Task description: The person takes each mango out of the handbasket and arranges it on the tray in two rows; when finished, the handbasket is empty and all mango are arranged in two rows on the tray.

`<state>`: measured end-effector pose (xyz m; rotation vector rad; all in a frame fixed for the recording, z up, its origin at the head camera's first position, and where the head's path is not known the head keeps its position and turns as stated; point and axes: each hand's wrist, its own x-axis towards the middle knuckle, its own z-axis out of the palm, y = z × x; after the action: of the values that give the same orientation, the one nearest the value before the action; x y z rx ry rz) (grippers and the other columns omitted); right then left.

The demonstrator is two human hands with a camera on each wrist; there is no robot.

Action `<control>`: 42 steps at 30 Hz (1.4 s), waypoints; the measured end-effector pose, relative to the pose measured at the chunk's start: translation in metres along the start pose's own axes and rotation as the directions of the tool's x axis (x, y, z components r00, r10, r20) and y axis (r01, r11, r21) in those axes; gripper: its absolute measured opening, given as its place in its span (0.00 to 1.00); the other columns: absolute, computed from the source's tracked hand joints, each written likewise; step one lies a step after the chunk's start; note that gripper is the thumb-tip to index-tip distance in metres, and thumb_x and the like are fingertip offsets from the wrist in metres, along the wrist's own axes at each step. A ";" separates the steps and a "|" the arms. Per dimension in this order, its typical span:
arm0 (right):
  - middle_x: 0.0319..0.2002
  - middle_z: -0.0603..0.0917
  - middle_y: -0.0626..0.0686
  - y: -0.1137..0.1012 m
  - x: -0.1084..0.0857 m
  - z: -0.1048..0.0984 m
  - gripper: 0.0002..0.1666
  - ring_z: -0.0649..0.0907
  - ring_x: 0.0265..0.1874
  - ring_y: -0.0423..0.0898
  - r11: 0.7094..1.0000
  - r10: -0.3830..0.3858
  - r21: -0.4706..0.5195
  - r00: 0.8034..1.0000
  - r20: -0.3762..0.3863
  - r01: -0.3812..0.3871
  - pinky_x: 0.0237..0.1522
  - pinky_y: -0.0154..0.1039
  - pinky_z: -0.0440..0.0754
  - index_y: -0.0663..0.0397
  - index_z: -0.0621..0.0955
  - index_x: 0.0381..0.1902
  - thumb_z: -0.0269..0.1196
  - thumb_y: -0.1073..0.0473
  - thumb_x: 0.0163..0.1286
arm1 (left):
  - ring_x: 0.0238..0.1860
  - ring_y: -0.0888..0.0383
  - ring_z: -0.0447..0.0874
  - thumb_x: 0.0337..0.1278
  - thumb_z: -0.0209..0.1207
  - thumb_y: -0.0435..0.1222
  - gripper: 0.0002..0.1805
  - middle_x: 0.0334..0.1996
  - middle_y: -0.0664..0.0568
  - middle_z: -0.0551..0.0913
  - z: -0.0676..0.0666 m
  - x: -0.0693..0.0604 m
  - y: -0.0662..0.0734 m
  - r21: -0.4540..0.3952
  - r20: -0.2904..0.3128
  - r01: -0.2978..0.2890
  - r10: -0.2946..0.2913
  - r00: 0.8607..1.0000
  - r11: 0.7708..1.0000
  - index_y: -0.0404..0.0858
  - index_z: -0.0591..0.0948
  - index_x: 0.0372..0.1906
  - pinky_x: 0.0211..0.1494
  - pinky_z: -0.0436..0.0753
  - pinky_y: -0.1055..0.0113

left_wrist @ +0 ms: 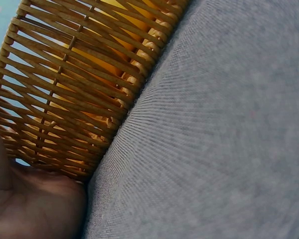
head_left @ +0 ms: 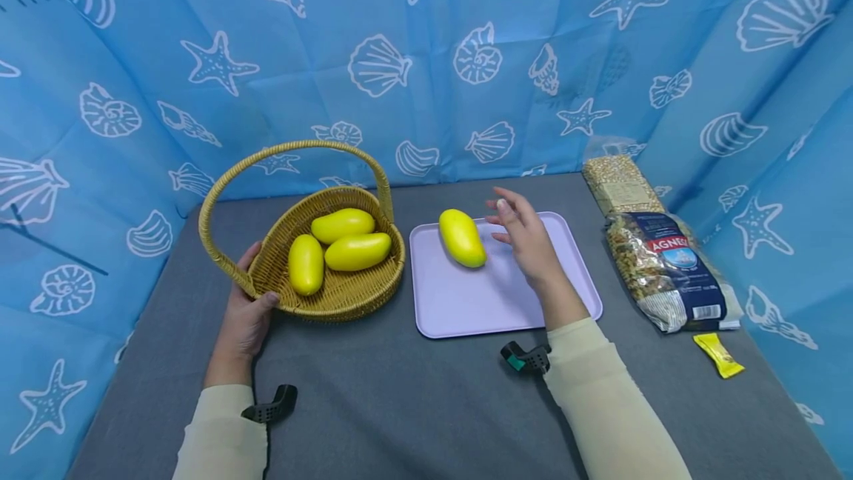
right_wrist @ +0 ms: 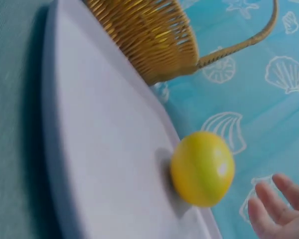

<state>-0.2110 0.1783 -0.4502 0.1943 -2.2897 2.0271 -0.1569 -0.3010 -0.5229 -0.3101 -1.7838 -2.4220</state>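
Note:
A wicker basket point(head_left: 346, 298) with a tall hoop handle stands at the left, holding three yellow mangoes point(head_left: 358, 252). My left hand point(head_left: 245, 321) grips its left rim, thumb over the edge and fingers behind the outside; the left wrist view shows the palm against the woven wall point(left_wrist: 55, 99). One more mango point(head_left: 463, 238) lies on the lilac tray point(head_left: 480, 310), toward its upper left. Just right of that mango, my right hand point(head_left: 526, 239) hovers over the tray, fingers apart and touching nothing. In the right wrist view a gap shows between the fingertips point(right_wrist: 261, 191) and the mango point(right_wrist: 203, 169).
At the right lie a clear bag of grains point(head_left: 620, 182) and an Agnesi pasta bag point(head_left: 673, 269). A small yellow wrapped packet point(head_left: 718, 355) sits below them. Behind the grey table point(head_left: 400, 406) hangs a blue shell-patterned curtain point(head_left: 426, 65).

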 end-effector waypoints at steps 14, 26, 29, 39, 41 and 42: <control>0.74 0.73 0.70 -0.024 -0.014 0.004 0.63 0.75 0.68 0.70 0.885 -0.176 0.460 0.968 0.177 0.077 0.65 0.55 0.79 0.57 0.62 0.86 0.47 0.14 0.75 | 0.75 0.43 0.67 0.77 0.66 0.28 0.46 0.82 0.34 0.59 0.001 -0.002 0.002 0.009 -0.007 0.017 -0.017 1.000 1.000 0.44 0.56 0.89 0.71 0.75 0.63; 0.74 0.73 0.68 -0.044 -0.021 0.034 0.64 0.74 0.70 0.69 0.885 -0.243 0.462 0.910 0.335 0.066 0.66 0.60 0.76 0.54 0.61 0.86 0.44 0.12 0.73 | 0.74 0.44 0.68 0.76 0.67 0.29 0.47 0.81 0.33 0.58 0.004 -0.001 0.004 0.013 -0.008 0.007 -0.007 1.000 1.000 0.43 0.54 0.89 0.69 0.77 0.64; 0.74 0.72 0.67 -0.045 -0.020 0.043 0.65 0.74 0.71 0.70 0.881 -0.245 0.471 0.894 0.375 0.043 0.66 0.60 0.76 0.55 0.60 0.86 0.44 0.11 0.72 | 0.75 0.44 0.67 0.75 0.67 0.29 0.48 0.82 0.33 0.58 0.005 -0.001 0.005 0.014 -0.017 0.014 -0.013 1.000 1.000 0.43 0.55 0.89 0.69 0.76 0.64; 0.75 0.70 0.72 -0.051 -0.012 0.075 0.69 0.72 0.72 0.72 0.849 -0.263 0.528 0.851 0.455 -0.019 0.67 0.67 0.73 0.59 0.57 0.87 0.45 0.10 0.71 | 0.74 0.45 0.68 0.75 0.67 0.28 0.47 0.81 0.32 0.59 0.003 0.000 0.002 -0.007 -0.013 0.001 -0.001 1.000 1.000 0.42 0.56 0.89 0.70 0.75 0.64; 0.74 0.71 0.71 -0.051 -0.009 0.083 0.70 0.73 0.71 0.71 0.850 -0.256 0.525 0.846 0.467 -0.032 0.68 0.69 0.72 0.61 0.57 0.87 0.45 0.10 0.71 | 0.74 0.45 0.69 0.75 0.67 0.29 0.47 0.81 0.32 0.59 0.003 0.000 0.002 -0.007 -0.013 0.000 0.000 1.000 1.000 0.42 0.56 0.89 0.70 0.75 0.64; 0.74 0.71 0.71 -0.050 -0.007 0.087 0.70 0.73 0.71 0.70 0.852 -0.253 0.521 0.843 0.475 -0.038 0.68 0.69 0.72 0.62 0.56 0.86 0.45 0.11 0.72 | 0.74 0.45 0.69 0.75 0.67 0.29 0.46 0.81 0.32 0.59 0.004 0.000 0.003 -0.007 -0.014 -0.001 0.001 1.000 1.000 0.43 0.56 0.89 0.70 0.75 0.64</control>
<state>-0.1940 0.0865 -0.4124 1.0202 -1.8083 2.7393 -0.1562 -0.2984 -0.5195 -0.2942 -1.7696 -2.4246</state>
